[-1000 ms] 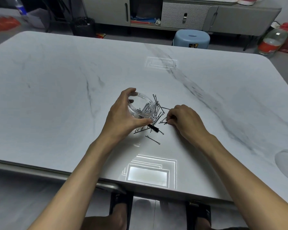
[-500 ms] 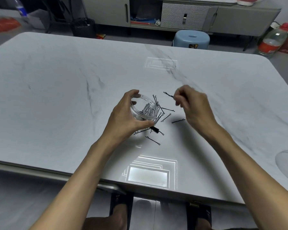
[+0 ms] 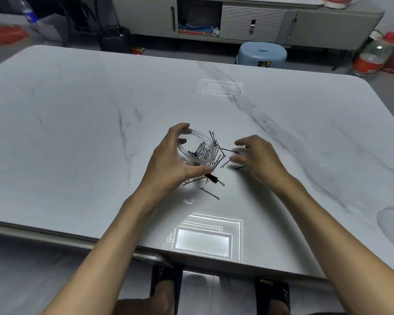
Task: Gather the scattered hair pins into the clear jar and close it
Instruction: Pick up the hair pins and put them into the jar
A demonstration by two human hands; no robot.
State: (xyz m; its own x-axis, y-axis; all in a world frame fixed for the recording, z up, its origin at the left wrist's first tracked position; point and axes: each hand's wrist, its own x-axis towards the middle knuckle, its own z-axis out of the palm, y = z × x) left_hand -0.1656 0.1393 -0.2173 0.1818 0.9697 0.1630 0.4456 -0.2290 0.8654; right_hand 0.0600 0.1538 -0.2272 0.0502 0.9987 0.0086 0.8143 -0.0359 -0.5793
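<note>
Half a second ago your right hand (image 3: 257, 158) was lifted beside the clear jar (image 3: 195, 151) with a pin pinched; now it is back down just right of the jar, fingers (image 3: 237, 159) spread and released, nothing visibly between them, though they are blurred. That pin has probably gone in, so one more is gathered. Your left hand (image 3: 172, 163) is clenched around the jar, tilting its open mouth toward the pile; several pins already lie inside. The loose hair pins (image 3: 216, 153) lie on the worktop (image 3: 77, 133) touching the jar's right side, with a few just under your right fingertips and one stray pin (image 3: 209, 193) nearer you. No lid is in view.
</note>
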